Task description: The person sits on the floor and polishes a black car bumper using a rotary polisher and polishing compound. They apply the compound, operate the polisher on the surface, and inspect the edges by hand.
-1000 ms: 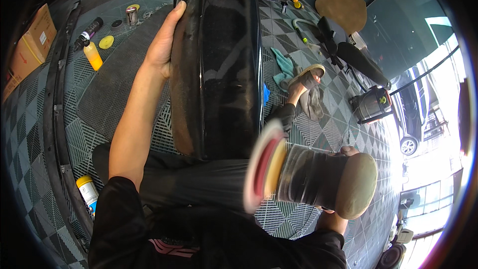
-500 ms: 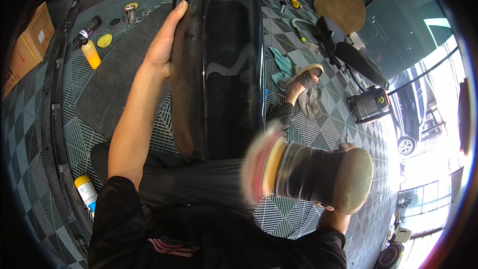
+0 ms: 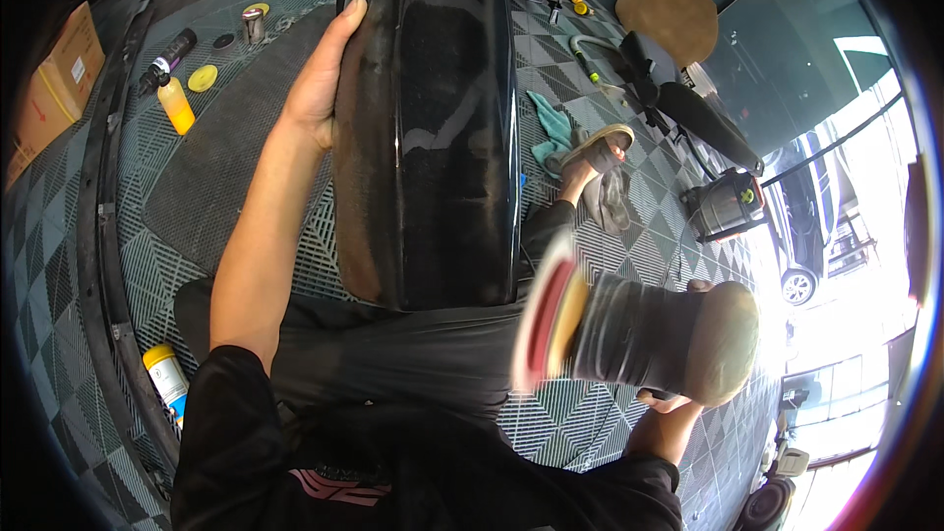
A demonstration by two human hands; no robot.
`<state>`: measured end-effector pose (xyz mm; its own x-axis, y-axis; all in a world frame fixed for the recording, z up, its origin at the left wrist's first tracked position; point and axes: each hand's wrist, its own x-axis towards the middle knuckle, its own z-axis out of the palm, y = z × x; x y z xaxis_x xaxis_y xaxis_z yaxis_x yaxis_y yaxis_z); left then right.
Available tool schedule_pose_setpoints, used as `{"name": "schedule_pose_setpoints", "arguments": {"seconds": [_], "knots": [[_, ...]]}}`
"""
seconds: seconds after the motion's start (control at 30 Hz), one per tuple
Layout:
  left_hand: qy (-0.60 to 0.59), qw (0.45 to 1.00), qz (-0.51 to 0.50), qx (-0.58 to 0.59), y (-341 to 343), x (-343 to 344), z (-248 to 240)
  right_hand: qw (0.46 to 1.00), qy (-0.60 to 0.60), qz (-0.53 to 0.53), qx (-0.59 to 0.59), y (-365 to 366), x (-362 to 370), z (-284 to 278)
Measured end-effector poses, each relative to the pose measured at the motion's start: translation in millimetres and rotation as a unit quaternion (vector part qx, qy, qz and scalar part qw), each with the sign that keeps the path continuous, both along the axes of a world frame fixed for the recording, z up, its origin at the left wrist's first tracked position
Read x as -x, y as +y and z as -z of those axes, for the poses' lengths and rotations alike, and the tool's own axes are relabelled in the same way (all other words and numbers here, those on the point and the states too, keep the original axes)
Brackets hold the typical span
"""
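A long, glossy black curved panel [image 3: 452, 138], dusty brown along its left side, stands in front of me between my legs. My left hand [image 3: 320, 88] grips its left edge, thumb up and the other fingers hidden behind it. At the lower right, my right hand [image 3: 669, 401] is wrapped round a polisher [image 3: 639, 329], whose body covers most of the fingers. The tool has a dark grey barrel and a pale rounded end. Its round pad [image 3: 551, 320], with red and yellow layers, is smeared by motion and stands apart from the panel, to its lower right.
Left on the tiled floor lie a yellow spray bottle [image 3: 175, 105], a black bottle [image 3: 175, 52], a yellow pad [image 3: 203, 78] and a white canister [image 3: 167, 383]. A cardboard box [image 3: 59, 88] stands beyond. To the right are a teal cloth [image 3: 551, 128], my sandalled foot [image 3: 600, 152] and a vacuum [image 3: 728, 205].
The polisher has moved right, and its pad now sits farther from the panel's lower right edge. My left hand keeps its hold on the panel.
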<state>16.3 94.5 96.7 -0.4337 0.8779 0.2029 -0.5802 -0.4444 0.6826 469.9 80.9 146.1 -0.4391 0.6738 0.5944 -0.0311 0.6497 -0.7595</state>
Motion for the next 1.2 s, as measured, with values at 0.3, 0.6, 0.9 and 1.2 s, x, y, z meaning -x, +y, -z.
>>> {"name": "schedule_pose_setpoints", "arguments": {"seconds": [0.3, 0.6, 0.9, 1.2], "knots": [[-0.031, 0.999, 0.044, 0.006, -6, -2, 5, 0.967, -0.217, -0.127, -0.049, 46, -14, -16], [-0.005, 1.000, 0.010, 0.004, -25, 3, 8, 0.974, -0.042, -0.050, 0.216, 44, 36, 7], [-0.011, 0.999, 0.031, 0.038, -31, 7, 18, 0.905, 0.208, -0.166, 0.331, 70, 52, 50], [0.055, 0.992, 0.101, 0.059, -64, 33, 103, 0.742, 0.415, -0.303, 0.431, 83, 131, 69]]}}
